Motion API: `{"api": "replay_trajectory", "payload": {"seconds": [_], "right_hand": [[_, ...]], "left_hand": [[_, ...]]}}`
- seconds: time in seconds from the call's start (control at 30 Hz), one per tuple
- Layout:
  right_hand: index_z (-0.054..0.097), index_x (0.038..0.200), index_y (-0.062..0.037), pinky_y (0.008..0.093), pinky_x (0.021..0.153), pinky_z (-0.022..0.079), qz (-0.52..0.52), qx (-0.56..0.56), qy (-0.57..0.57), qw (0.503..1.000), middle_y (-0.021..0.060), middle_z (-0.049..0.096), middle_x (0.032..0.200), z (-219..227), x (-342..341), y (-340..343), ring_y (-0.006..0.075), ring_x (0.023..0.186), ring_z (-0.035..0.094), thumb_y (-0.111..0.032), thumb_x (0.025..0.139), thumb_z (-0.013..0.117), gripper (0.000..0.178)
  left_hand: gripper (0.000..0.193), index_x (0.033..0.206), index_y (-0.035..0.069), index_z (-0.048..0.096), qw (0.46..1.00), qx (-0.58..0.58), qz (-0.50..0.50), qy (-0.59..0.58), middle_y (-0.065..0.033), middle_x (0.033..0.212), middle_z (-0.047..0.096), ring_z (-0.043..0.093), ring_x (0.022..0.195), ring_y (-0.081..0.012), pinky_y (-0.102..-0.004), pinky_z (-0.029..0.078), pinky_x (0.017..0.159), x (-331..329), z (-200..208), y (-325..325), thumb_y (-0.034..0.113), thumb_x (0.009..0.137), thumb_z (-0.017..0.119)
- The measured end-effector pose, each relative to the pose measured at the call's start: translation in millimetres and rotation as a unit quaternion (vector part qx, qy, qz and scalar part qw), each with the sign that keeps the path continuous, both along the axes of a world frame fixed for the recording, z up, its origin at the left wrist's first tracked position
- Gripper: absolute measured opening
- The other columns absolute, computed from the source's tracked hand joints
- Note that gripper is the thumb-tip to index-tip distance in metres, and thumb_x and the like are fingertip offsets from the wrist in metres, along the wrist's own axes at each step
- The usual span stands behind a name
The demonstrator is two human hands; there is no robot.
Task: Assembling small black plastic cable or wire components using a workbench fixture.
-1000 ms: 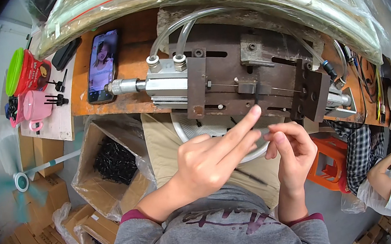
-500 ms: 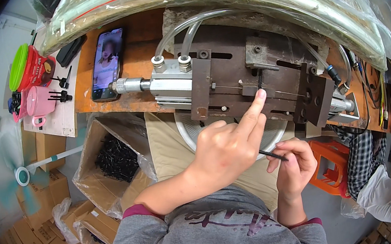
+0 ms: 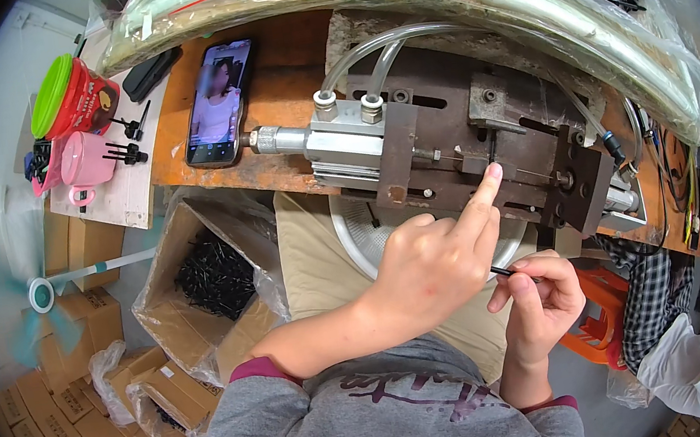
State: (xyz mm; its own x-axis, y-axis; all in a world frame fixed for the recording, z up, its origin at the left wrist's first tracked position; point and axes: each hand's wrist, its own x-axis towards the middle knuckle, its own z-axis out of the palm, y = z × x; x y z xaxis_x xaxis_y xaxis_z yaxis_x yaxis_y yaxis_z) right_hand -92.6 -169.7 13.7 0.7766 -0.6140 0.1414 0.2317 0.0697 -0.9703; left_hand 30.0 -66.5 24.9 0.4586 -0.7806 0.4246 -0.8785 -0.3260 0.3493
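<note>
My left hand [image 3: 434, 252] reaches over the metal fixture [image 3: 436, 132], index finger stretched out. Its fingertip rests at the near end of a thin black pin [image 3: 493, 147] lying across the small block in the middle. The other fingers bend beneath, partly hidden, and I see nothing held in them. Lower and to the right, my right hand [image 3: 542, 299] pinches a slim black rod [image 3: 503, 271] between thumb and fingers. The rod's far end points toward the underside of my left hand. Silver pneumatic cylinders [image 3: 347, 152] flank the fixture.
A lit phone [image 3: 220, 103] lies left of the fixture. Below the bench edge stand a white round basket [image 3: 353, 244] and a carton [image 3: 162, 301] holding many black parts. A fan [image 3: 41, 294] spins at left. Another person [image 3: 688, 368] sits at far right beside an orange stool [image 3: 597, 318].
The whole view has shifted, so the bench appears farther right. My right fingers have closed further around the black rod. My left fingertip stays at the pin.
</note>
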Motion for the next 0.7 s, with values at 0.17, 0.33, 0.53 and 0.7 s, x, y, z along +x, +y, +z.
{"api": "replay_trajectory", "payload": {"seconds": [0.17, 0.33, 0.53, 0.7], "right_hand": [[0.054, 0.09, 0.0044, 0.02, 0.042, 0.043, -0.05, 0.043, -0.007, 0.998, 0.0114, 0.056, 0.081, 1, -4, -12, 0.0122, 0.049, 0.054, 0.004, 0.083, 0.06, 0.009], [0.053, 0.091, 0.0042, 0.0203, 0.038, 0.041, 0.015, 0.249, -0.027, 0.968, 0.0148, 0.059, 0.077, 8, 0, -19, 0.0121, 0.044, 0.052, -0.008, 0.09, 0.058, 0.013], [0.054, 0.092, 0.0036, 0.0175, 0.037, 0.036, -0.015, 0.152, 0.012, 0.988, 0.0146, 0.059, 0.074, 1, -2, -14, 0.0104, 0.043, 0.05, -0.017, 0.096, 0.053, 0.021], [0.054, 0.094, 0.0033, 0.0165, 0.037, 0.032, -0.101, 0.148, -0.044, 0.983, 0.0134, 0.06, 0.075, -1, -8, -36, 0.0065, 0.042, 0.045, -0.016, 0.099, 0.048, 0.021]], "left_hand": [[0.029, 0.101, -0.001, 0.067, 0.971, -0.141, -0.08, 0.174, -0.0135, 0.114, 0.064, 0.065, 0.071, -0.0175, -0.0267, 0.052, 0.059, -6, 13, 16, 0.005, 0.073, 0.071], [0.031, 0.101, -0.001, 0.068, 0.938, -0.186, -0.17, 0.24, -0.0136, 0.105, 0.066, 0.066, 0.076, -0.0216, -0.0282, 0.054, 0.061, -11, 9, 35, 0.002, 0.071, 0.074], [0.024, 0.094, -0.001, 0.069, 0.919, -0.201, -0.193, 0.277, -0.0116, 0.093, 0.066, 0.064, 0.069, -0.0206, -0.0287, 0.052, 0.057, -16, 10, 37, 0.005, 0.071, 0.076], [0.02, 0.087, -0.001, 0.069, 0.859, -0.229, -0.257, 0.378, -0.0102, 0.088, 0.065, 0.064, 0.069, -0.0205, -0.0292, 0.052, 0.057, -17, 8, 49, 0.007, 0.071, 0.078]]}}
